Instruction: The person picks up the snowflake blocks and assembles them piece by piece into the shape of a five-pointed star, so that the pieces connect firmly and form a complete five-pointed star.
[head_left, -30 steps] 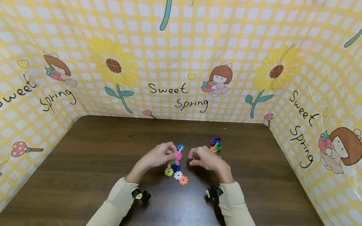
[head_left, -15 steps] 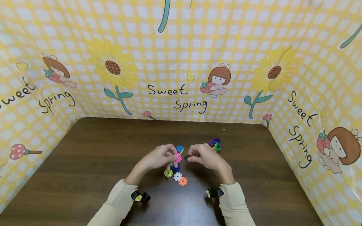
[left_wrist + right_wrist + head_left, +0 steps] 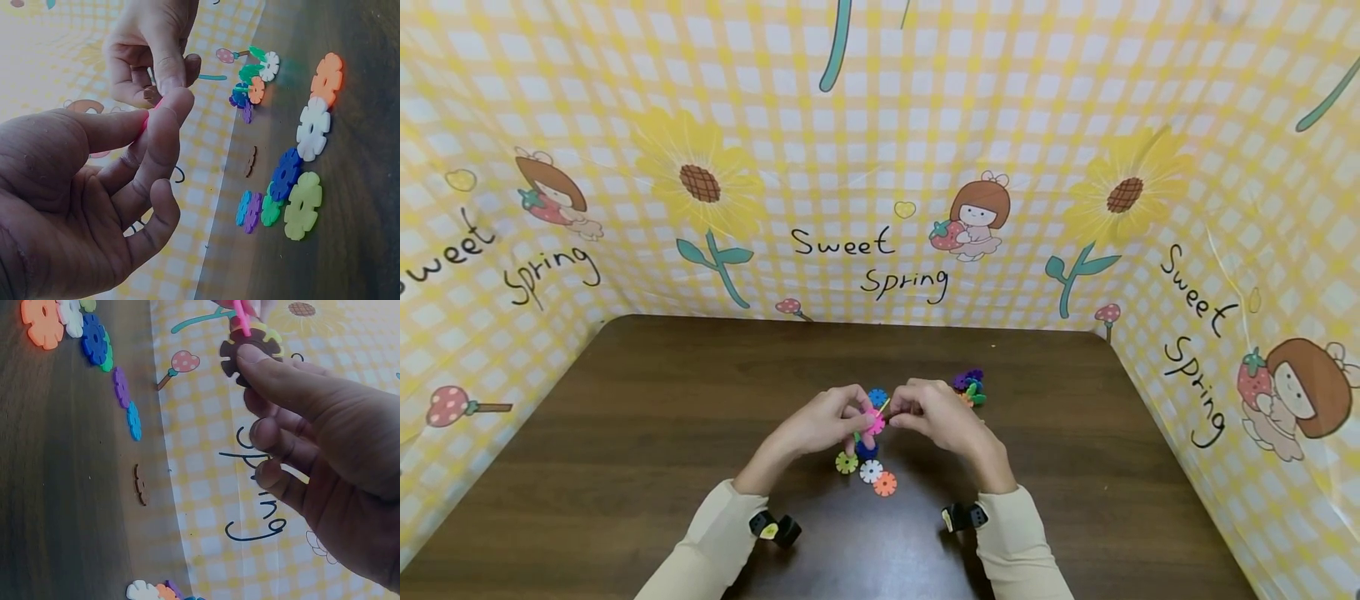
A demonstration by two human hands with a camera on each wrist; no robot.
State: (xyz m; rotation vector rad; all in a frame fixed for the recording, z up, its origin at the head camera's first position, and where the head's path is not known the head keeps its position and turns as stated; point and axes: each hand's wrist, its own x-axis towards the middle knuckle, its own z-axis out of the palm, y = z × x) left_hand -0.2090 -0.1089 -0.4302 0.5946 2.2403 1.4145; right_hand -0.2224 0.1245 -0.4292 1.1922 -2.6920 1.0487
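My left hand (image 3: 823, 421) pinches a pink notched snowflake disc (image 3: 242, 317) between thumb and forefinger, above the table. A yellow disc (image 3: 273, 340) is joined to the pink one and shows edge-on in the head view. My right hand (image 3: 942, 414) pinches a dark brown notched disc (image 3: 229, 351) between thumb and fingers. In the right wrist view the brown disc meets the pink disc's edge; whether their slots interlock I cannot tell. The fingers largely cover the pink disc in the left wrist view.
Loose discs lie below the hands: orange (image 3: 327, 80), white (image 3: 314, 128), dark blue (image 3: 287, 175), yellow-green (image 3: 304, 206), green (image 3: 271, 209), purple (image 3: 252, 214), light blue (image 3: 242, 205) and another brown disc (image 3: 250, 162). A joined cluster (image 3: 972, 382) sits beyond the right hand. Checked cloth (image 3: 880, 167) surrounds the table.
My right hand has moved left and brought the brown disc up to the pink one. The left hand stays nearly in place with its discs.
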